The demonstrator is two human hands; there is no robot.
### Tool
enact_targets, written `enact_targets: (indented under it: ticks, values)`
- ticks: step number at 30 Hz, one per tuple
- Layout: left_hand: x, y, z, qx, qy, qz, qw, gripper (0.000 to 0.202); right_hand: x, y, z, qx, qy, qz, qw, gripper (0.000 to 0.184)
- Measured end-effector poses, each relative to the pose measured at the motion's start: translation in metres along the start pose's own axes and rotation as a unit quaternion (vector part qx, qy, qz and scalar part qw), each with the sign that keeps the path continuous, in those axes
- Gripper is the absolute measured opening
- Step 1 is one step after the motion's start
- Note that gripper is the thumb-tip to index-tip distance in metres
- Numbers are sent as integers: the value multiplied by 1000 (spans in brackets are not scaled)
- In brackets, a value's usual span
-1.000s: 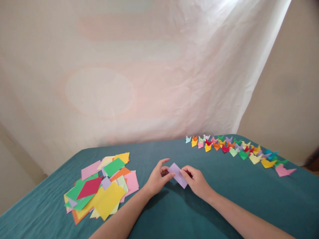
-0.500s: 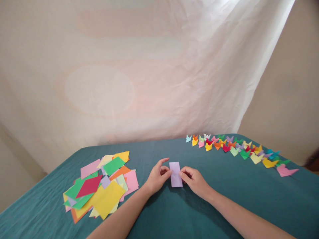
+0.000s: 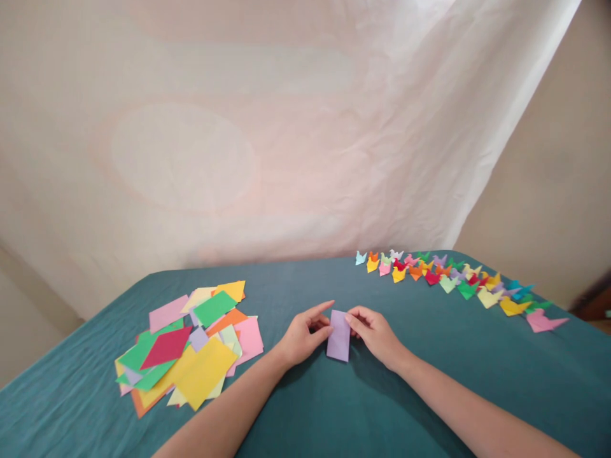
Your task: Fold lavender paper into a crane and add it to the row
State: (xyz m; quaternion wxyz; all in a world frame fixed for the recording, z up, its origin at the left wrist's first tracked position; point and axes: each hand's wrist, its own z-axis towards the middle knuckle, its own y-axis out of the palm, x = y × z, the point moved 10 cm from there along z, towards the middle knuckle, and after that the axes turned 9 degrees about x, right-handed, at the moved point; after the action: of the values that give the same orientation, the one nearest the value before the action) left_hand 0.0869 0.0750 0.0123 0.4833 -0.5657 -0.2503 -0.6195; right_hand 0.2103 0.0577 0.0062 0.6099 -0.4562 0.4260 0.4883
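Observation:
A lilac sheet of paper (image 3: 338, 340), folded into a narrow upright rectangle, is held between my two hands above the cloth. My left hand (image 3: 305, 334) is at its left edge, thumb and curled fingers closed there while the index finger points outward past the top. At the upper right corner, my right hand (image 3: 375, 331) pinches the paper between thumb and fingers. The fingertips behind the sheet are hidden.
Left of my forearm lies a loose pile of coloured paper sheets (image 3: 210, 366). Rows of small folded paper birds (image 3: 489, 297) stand along the right and back of the green tablecloth (image 3: 296, 420). A pale curtain (image 3: 296, 159) hangs behind the table.
My right hand's grip has shifted from the middle of the paper's right edge to its upper corner. The paper has tilted slightly, and the view has shifted a little.

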Motion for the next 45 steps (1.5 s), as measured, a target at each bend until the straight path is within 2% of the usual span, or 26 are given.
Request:
enact_targets:
  ticks: [4,9,19,25,31,45]
  values:
    - [1,3,-1,-17,-2,-9,1000,48,5,-3,2,9,7,2,1000,27]
    - [-5,2,-1,-11,-28,-24,999,40,9,-4,3,11,15,6,1000,27]
    - [-16,-1,1,6,-59,-77,995,39,12,-6,2,26,34,25,999,38]
    - [-13,-1,1,8,-54,-103,993,40,12,-3,2,16,29,-10,999,32]
    - [-13,-1,2,16,-74,-128,989,58,9,3,1,-7,5,-31,999,30]
    - [-26,-1,2,16,-124,-135,983,55,10,7,0,-24,-5,-49,998,31]
